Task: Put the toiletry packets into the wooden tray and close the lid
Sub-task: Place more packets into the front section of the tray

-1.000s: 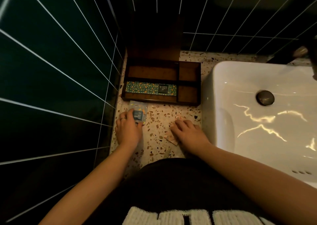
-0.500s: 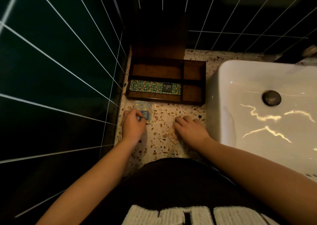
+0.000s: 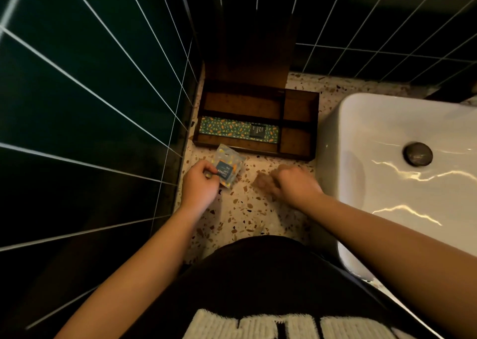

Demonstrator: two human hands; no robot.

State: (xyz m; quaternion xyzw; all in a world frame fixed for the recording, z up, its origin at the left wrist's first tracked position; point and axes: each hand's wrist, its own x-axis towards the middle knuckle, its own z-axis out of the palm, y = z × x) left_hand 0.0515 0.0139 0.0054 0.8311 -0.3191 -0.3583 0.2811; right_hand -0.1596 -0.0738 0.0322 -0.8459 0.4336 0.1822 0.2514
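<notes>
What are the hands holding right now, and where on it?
The left hand pinches a small square packet by its near corner. The right hand is blurred; cannot tell.

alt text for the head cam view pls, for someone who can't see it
A person's left hand pinches a small patterned packet above a terrazzo counter, near an open wooden tray already holding a long patterned packet. The right hand is blurred beside a white sink.

Wooden tray (image 3: 299, 155) btwn wall (image 3: 90, 106) & sink (image 3: 361, 137); long packet (image 3: 238, 132) in tray's front compartment, lid (image 3: 251, 52) upright behind.
</notes>
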